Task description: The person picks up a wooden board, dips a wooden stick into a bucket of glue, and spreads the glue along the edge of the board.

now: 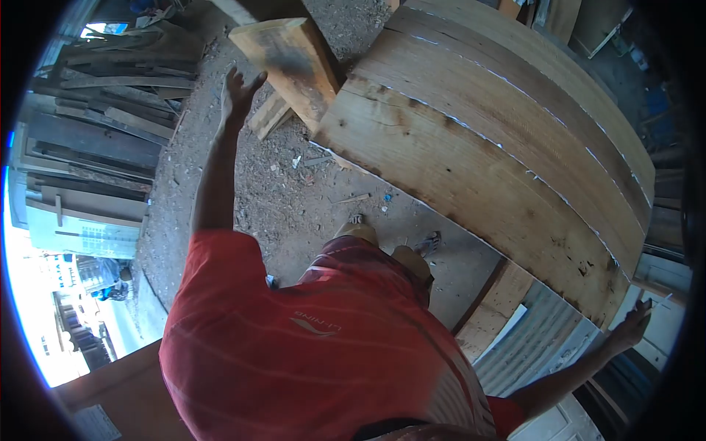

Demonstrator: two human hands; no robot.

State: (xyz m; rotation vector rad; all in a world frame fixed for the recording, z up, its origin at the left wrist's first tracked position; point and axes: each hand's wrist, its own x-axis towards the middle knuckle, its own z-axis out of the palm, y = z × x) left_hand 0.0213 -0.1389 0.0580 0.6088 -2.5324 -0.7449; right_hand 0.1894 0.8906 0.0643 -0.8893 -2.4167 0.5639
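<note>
My left hand (239,95) is held out at the upper left with its fingers apart and nothing in it. It is beside a thick wooden beam (290,66); I cannot tell whether they touch. At the lower right, my right hand (631,327) is closed around a thin white stick (663,300) that looks like a cigarette. That hand is near the corner of a wide panel of wooden boards (471,176). The boards lie edge to edge, with white, glue-like lines along their seams. Dark stains and knots mark the nearest board.
Stacked planks (110,140) line the left side. Debris litters the dirt floor (272,184). Below the panel are a corrugated sheet (540,334) and a board (494,309). A brown board (118,397) is at the lower left.
</note>
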